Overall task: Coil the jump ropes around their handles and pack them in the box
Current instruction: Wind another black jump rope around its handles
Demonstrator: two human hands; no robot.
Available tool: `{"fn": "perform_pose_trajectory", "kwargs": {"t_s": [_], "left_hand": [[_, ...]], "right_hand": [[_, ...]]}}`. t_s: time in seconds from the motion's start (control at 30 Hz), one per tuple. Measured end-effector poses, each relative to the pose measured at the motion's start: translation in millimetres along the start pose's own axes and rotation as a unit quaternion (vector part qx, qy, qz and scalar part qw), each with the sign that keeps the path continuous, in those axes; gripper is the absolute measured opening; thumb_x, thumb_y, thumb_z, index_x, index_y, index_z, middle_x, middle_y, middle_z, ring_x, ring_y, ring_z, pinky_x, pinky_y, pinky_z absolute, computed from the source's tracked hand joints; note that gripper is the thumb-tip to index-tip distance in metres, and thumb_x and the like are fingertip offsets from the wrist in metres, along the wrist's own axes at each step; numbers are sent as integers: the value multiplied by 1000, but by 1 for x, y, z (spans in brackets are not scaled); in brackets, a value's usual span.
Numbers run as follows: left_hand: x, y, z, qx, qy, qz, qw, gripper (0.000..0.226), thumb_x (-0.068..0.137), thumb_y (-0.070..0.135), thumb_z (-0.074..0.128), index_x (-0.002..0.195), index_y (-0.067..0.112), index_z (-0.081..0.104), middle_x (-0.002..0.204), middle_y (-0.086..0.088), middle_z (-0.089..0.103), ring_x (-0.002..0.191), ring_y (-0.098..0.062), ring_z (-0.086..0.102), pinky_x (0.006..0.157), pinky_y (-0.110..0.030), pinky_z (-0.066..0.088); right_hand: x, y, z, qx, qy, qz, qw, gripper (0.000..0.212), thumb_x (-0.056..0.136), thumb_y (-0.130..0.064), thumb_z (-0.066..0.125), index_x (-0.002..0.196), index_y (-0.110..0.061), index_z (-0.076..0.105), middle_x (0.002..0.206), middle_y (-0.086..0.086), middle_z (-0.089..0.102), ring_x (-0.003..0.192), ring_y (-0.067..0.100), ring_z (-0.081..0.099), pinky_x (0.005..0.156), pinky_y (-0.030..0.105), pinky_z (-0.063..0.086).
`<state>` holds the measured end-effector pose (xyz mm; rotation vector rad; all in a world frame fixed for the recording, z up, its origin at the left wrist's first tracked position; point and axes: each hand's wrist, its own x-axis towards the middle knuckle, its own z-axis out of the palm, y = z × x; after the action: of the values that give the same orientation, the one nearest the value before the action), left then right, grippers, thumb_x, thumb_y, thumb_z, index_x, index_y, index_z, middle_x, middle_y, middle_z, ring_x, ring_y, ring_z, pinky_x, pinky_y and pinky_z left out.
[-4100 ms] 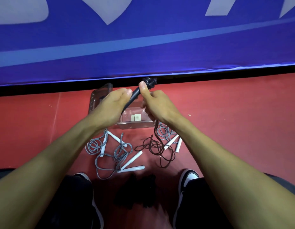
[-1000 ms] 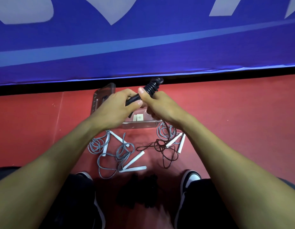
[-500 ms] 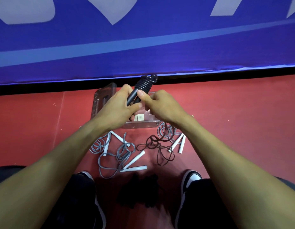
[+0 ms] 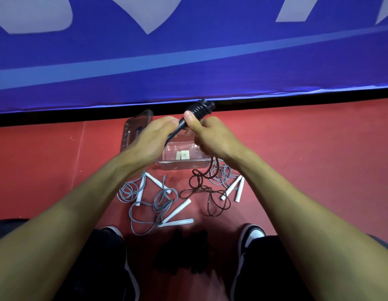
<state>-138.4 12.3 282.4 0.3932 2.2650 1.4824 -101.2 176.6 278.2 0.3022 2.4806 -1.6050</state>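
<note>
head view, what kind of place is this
Probably a sports hall or gym: a red court-style floor, a blue banner with big pale lettering along its edge, and jump ropes scattered by a clear box.

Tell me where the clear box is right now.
In the head view the box sits on the red floor at centre, directly below both hands, with the grey ropes just on the near side of it.

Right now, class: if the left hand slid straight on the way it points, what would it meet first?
The left hand points up and right along the black handles, so it would probably meet the right hand first; depth is uncertain.
</note>
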Motion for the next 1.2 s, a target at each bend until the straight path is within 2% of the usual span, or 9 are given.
{"fn": "perform_pose_trajectory", "kwargs": {"t_s": [0.13, 0.23, 0.37, 0.43, 0.53, 0.7, 0.83, 1.03, 1.2], "left_hand": [[2, -1, -7, 92, 17, 41, 995, 27, 92, 51, 57, 105, 29, 64, 88, 13, 66, 79, -8, 61, 78, -39, 50], [2, 2, -7, 130, 46, 54, 989, 24, 91, 42, 69, 99, 21, 60, 80, 7, 66, 67, -5, 59, 67, -34, 48], [-2, 3, -9, 73, 23, 6, 997, 48, 75, 58, 71, 94, 17, 53, 87, -6, 74, 83, -27, 71, 79, -54, 57], [-1, 3, -8, -32, -16, -21, 999, 38, 89, 35, 72, 103, 9, 50, 92, -13, 75, 87, -33, 74, 83, -55, 59], [-1, 5, -8, -111, -49, -37, 992, 22, 99, 6, 61, 108, 10, 41, 82, -15, 72, 73, -32, 74, 67, -42, 60], [-6, 2, 4, 176, 17, 48, 983, 30, 99, 22, 61, 106, 5, 37, 76, 0, 52, 56, -5, 48, 50, -16, 37], [-1, 7, 7, 9, -22, -5, 1000, 30, 87, 45, 54, 101, 23, 39, 76, 2, 59, 62, -11, 50, 61, -33, 41], [0, 6, 2, -128, -50, 1, 990, 31, 92, 32, 42, 78, 19, 67, 76, -2, 67, 66, -15, 52, 64, -32, 41], [-2, 3, 2, -124, -54, 8, 991, 31, 84, 17, 59, 110, 0, 58, 89, -12, 52, 81, -26, 44, 75, -44, 35]], "right_hand": [[-2, 0, -1, -34, 6, 6, 999, 75, 98, -68, 37, 72, -4, 68, 49, -7, 51, 47, 12, 46, 58, 28, 39], [-4, -2, 1, -49, 10, -26, 998, 65, 105, -53, 34, 68, -8, 64, 45, -10, 49, 40, 2, 41, 53, 25, 33], [-6, -3, 4, -32, 5, -58, 998, 59, 108, -46, 33, 62, -17, 58, 45, -10, 45, 40, 3, 38, 52, 25, 30], [-6, -6, 3, -27, 1, -64, 998, 58, 107, -45, 36, 61, -17, 58, 41, -13, 46, 39, 3, 39, 51, 22, 29], [-6, -10, 1, -23, -14, -36, 999, 63, 104, -55, 38, 59, -17, 62, 38, -12, 43, 37, 3, 37, 47, 18, 29], [-10, -10, 6, -63, -3, -36, 997, 62, 98, -66, 39, 66, -14, 52, 55, 0, 38, 48, 12, 29, 50, 28, 27], [-7, -10, 3, -95, 25, -54, 994, 66, 104, -54, 37, 60, -8, 54, 48, -5, 42, 43, 9, 36, 47, 21, 27], [-7, -6, 1, -52, 32, -54, 997, 61, 105, -49, 39, 56, -18, 58, 42, -17, 51, 44, -1, 48, 53, 13, 32], [-8, -10, 1, -17, -5, -4, 1000, 80, 98, -68, 33, 68, -2, 67, 48, -3, 48, 45, 14, 42, 58, 29, 37]]}}
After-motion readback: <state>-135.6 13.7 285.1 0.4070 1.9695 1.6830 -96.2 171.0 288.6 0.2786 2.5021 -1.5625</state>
